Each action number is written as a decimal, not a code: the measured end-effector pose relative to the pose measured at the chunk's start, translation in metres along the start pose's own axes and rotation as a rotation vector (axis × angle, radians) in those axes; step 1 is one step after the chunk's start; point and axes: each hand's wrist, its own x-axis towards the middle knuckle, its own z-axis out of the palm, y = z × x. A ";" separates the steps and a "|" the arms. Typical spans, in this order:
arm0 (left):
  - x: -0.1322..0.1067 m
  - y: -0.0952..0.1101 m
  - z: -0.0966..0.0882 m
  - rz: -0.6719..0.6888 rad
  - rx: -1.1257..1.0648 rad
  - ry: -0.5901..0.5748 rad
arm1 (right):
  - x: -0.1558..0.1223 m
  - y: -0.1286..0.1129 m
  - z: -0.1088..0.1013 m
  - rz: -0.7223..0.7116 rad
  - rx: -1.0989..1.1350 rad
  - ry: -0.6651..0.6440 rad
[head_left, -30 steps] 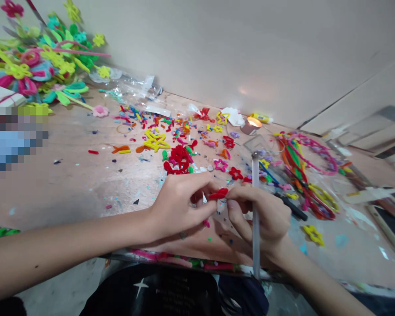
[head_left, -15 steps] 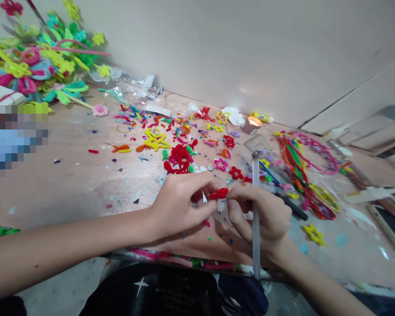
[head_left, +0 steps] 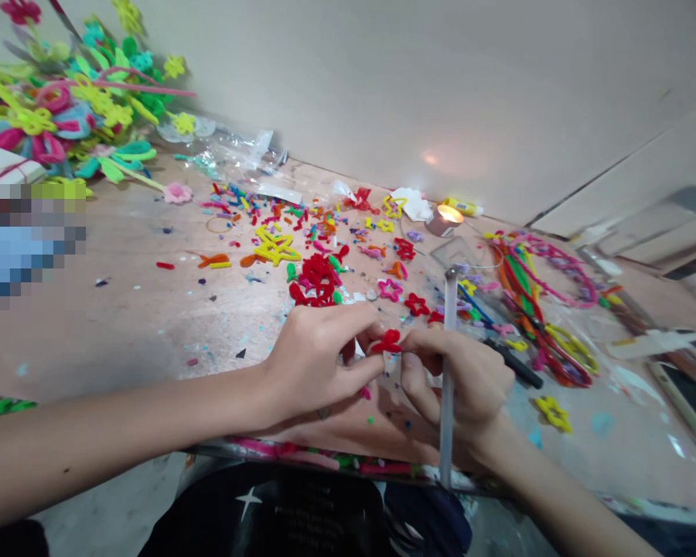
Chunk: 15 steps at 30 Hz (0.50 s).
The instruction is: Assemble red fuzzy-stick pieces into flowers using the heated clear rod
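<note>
**A:** Left hand (head_left: 319, 363), first entry. What does it hold?

**B:** One small red chenille piece (head_left: 387, 342), twisted into a curled shape. The hand is clenched, with the thumb and fingers pinching the piece's left side.

**A:** Right hand (head_left: 461, 379)?

**B:** Also clenched. It pinches the same red piece from the right and holds a clear plastic rod (head_left: 450, 302), which stands slightly tilted, its top above the knuckles and its lower end near the table's edge.

**A:** Location of the red piece?

**B:** Between both hands, above the scuffed wooden table (head_left: 110, 325), just in front of a heap of red chenille shapes (head_left: 316, 280).

**A:** Other items near the hands?

**B:** A black-handled tool (head_left: 513, 363) lies just right of the right hand, on a sheet of clear plastic (head_left: 603, 325). Past it is a tangle of orange, green and pink pipe cleaners (head_left: 527, 302). A yellow chenille star (head_left: 553, 414) sits at lower right.

**A:** Farther back?

**B:** Another yellow star (head_left: 275, 247) and scattered colored bits, a lit candle (head_left: 448, 218) by the wall, a crumpled plastic bag (head_left: 232, 158), and a bright heap of chenille flowers (head_left: 52, 100) at far left.
</note>
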 end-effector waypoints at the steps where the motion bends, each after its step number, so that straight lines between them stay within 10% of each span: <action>1: -0.001 -0.001 0.000 0.008 0.003 -0.001 | 0.000 0.000 0.001 -0.005 -0.004 0.001; 15: 0.003 0.003 0.000 -0.099 -0.046 -0.022 | 0.001 -0.001 -0.003 0.038 0.015 0.036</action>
